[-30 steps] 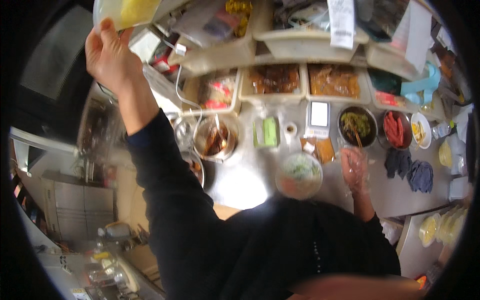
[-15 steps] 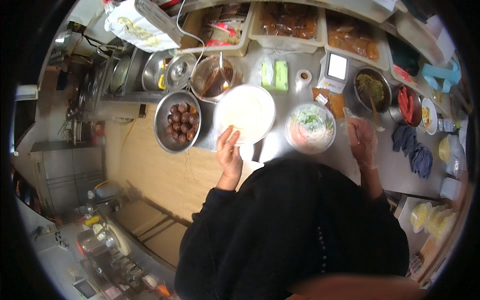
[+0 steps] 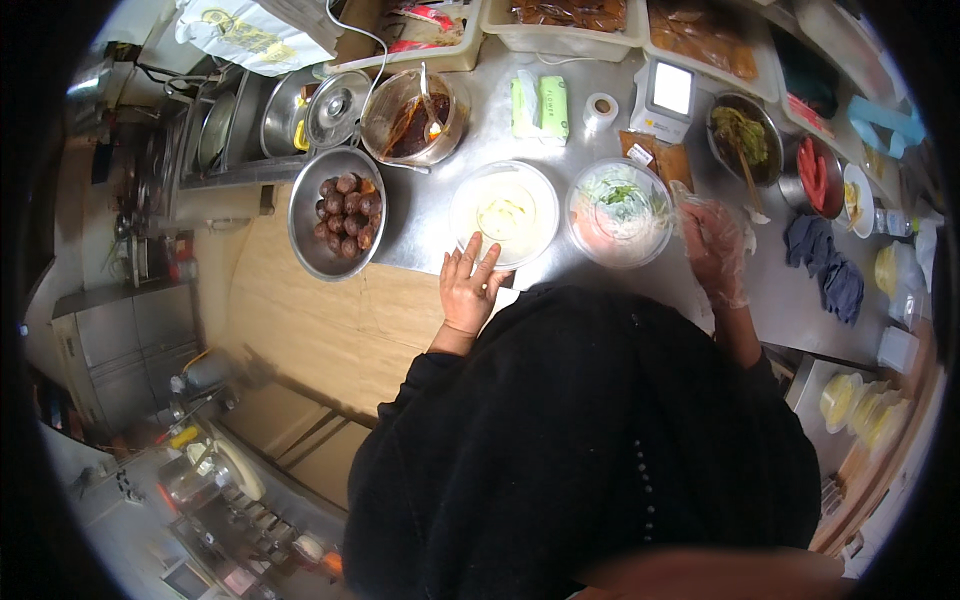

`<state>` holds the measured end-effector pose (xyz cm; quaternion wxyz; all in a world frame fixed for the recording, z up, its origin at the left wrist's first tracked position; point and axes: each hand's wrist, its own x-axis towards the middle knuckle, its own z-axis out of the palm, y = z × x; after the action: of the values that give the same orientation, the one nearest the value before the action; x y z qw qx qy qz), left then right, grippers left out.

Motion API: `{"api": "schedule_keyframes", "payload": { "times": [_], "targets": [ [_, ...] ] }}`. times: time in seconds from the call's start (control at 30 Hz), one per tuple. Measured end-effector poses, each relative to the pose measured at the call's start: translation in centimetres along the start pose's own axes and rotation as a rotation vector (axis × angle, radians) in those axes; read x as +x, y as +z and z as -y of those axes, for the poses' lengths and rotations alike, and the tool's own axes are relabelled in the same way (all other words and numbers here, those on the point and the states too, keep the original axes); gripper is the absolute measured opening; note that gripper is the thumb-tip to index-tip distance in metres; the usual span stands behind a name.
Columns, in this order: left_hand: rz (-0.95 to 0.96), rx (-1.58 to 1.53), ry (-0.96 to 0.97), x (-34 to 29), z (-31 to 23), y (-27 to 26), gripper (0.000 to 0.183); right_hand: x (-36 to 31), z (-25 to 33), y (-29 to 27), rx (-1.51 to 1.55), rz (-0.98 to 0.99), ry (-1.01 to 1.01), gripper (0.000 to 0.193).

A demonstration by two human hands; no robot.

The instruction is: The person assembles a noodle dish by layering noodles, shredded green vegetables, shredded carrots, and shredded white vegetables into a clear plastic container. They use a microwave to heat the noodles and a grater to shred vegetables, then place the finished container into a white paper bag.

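My bare left hand [image 3: 468, 290] has its fingers spread, the tips at the near rim of a round, shallow container [image 3: 457, 215] with pale contents. Close to its right stands a round clear tub [image 3: 613, 258] holding white shreds, chopped greens and something pink. My right hand [image 3: 714, 248], in a clear plastic glove, is beside the tub's right edge with loosely bent fingers and nothing visible in it. Just beyond the tub lie flat brown packets [image 3: 672, 160]. Left of the pale container is a steel bowl [image 3: 310, 255] of dark brown balls.
Behind are a tub of dark sauce [image 3: 455, 120] with a spoon, a green tissue pack [image 3: 540, 108], a tape roll [image 3: 601, 110] and a scale [image 3: 664, 100]. To the right stand a bowl of greens [image 3: 740, 140], red strips [image 3: 812, 178] and a dark blue cloth [image 3: 825, 262].
The pale container now looks smaller and lower, and sits closer to the clear tub. My left fingers have spread along its near rim. The whole view has shifted slightly.
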<state>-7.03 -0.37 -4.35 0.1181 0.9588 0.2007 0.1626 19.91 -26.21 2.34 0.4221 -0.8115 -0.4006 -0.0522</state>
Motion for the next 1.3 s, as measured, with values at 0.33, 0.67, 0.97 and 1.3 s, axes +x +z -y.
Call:
{"api": "schedule_keyframes", "payload": {
  "times": [0.33, 0.67, 0.97, 1.3],
  "targets": [
    [-0.127, -0.23, -0.252, 10.6, 3.7, 1.7, 0.028, -0.2, 0.5, 0.9, -0.022, 0.007, -0.025, 0.016],
    [-0.032, -0.417, -0.265, 13.4, 4.8, 1.6, 0.014, 0.0, 0.4, 0.9, -0.005, -0.047, -0.023, 0.015],
    [-0.138, -0.878, -0.203, 10.3, 5.1, -8.1, 0.01, 0.2, 0.0, 0.7, -0.046, -0.119, 0.003, 0.015],
    [-0.173, -0.647, 0.414, 15.4, -5.3, -10.7, 0.014, -1.6, -2.5, -2.7, -0.145, -0.237, 0.23, 0.011]
  ]
}}
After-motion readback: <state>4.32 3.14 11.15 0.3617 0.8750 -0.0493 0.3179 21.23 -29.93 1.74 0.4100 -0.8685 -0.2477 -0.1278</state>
